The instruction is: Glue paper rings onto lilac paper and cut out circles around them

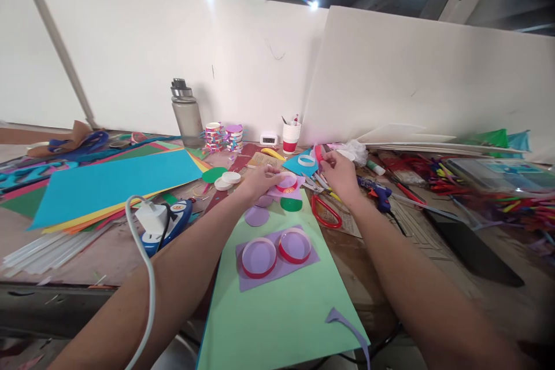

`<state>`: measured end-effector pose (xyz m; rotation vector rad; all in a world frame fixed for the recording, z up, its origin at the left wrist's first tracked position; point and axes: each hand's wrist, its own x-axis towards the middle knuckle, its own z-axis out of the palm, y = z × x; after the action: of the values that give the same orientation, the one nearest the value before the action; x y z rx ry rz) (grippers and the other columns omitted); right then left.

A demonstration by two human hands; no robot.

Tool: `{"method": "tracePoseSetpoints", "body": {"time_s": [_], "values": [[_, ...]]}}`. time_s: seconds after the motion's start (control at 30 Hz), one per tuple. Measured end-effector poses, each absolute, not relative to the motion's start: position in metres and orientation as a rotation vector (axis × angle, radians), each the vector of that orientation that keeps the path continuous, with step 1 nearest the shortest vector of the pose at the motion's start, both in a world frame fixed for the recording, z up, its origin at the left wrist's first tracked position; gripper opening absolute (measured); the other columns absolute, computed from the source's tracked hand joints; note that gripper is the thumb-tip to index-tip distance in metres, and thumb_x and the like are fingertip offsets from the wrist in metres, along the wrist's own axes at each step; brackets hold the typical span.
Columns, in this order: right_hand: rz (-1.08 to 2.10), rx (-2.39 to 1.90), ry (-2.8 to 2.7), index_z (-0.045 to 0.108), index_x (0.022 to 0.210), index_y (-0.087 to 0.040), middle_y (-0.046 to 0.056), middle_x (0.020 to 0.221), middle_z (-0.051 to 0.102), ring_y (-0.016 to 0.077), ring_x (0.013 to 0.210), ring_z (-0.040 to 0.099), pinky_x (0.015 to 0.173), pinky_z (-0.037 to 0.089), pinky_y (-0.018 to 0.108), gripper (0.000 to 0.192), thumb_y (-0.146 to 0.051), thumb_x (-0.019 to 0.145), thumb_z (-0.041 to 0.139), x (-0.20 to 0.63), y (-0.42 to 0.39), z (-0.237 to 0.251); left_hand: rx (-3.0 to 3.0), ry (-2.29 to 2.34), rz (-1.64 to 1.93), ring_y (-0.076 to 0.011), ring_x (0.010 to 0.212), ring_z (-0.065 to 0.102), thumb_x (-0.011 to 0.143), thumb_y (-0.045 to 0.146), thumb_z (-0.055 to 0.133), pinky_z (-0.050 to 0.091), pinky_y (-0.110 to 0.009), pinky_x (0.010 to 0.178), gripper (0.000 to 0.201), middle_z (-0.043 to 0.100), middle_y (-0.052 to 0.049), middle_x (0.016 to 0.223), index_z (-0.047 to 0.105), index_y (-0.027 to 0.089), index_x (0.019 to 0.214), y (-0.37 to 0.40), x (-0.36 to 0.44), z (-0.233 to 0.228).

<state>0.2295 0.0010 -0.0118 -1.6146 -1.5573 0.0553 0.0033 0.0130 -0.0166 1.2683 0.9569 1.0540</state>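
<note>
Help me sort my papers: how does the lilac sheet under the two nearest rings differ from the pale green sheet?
The lilac sheet is small; the pale green sheet is much larger. The lilac sheet lies on top; the pale green sheet shows beyond it all round. Both lie roughly flat.

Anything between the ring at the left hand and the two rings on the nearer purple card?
Yes: just nearer than the ring at the left hand lies a green piece, with purple discs to the piece's left. All look flat, so probably little obstruction.
</note>
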Motion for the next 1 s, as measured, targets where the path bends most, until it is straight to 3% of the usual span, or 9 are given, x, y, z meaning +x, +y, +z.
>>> {"method": "tracePoseSetpoints", "body": {"time_s": [0.2,0.33,0.5,0.7,1.0], "values": [[0.162,-1.45,-1.589,0.062,0.081,-0.019,0.003,0.082,0.067,0.0171,0.074,0.059,0.075,0.046,0.031,0.009,-0.023,0.081,0.053,0.225,-0.013,-0.012,1.811,1.129,0.849,-0.0193,0.07,0.062,0.067,0.039,0.079,0.042,-0.025,0.059,0.033,0.071,-0.004,0.077,0.075,0.021,0.095,0.018,0.002,-0.025],[0.12,-1.345,-1.743,0.065,0.085,-0.02,0.005,0.092,0.069,0.0186,0.085,0.06,0.081,0.046,0.032,0.012,-0.018,0.084,0.053,0.21,-0.019,-0.008,1.932,1.214,0.91,-0.0205,0.07,0.059,0.079,0.042,0.066,0.042,-0.027,0.064,0.022,0.07,-0.004,0.073,0.075,0.023,0.074,0.027,-0.007,-0.019],[0.094,-1.314,-1.993,0.069,0.09,-0.019,0.007,0.098,0.07,0.0193,0.091,0.061,0.085,0.045,0.032,0.016,-0.013,0.087,0.054,0.196,-0.029,-0.007,1.957,1.407,0.881,-0.0215,0.068,0.057,0.061,0.028,0.078,0.039,-0.027,0.063,0.007,0.066,-0.002,0.064,0.072,0.024,0.063,0.04,-0.034,-0.005],[0.113,-1.47,-2.209,0.073,0.095,-0.019,0.008,0.102,0.07,0.0216,0.099,0.061,0.088,0.043,0.033,0.02,-0.013,0.089,0.055,0.184,-0.036,-0.01,2.142,1.372,0.472,-0.019,0.06,0.057,0.041,0.023,0.086,0.037,-0.025,0.056,0.023,0.07,-0.003,0.066,0.071,0.024,0.059,0.041,-0.046,-0.009],[0.147,-1.524,-2.172,0.07,0.11,-0.019,0.009,0.112,0.064,0.0234,0.106,0.057,0.092,0.043,0.036,0.023,-0.019,0.088,0.062,0.182,-0.035,-0.018,2.104,1.277,0.623,-0.0149,0.044,0.054,0.027,0.018,0.088,0.033,-0.023,0.042,0.036,0.062,0.003,0.052,0.065,0.025,0.054,0.042,-0.048,-0.017]]}}
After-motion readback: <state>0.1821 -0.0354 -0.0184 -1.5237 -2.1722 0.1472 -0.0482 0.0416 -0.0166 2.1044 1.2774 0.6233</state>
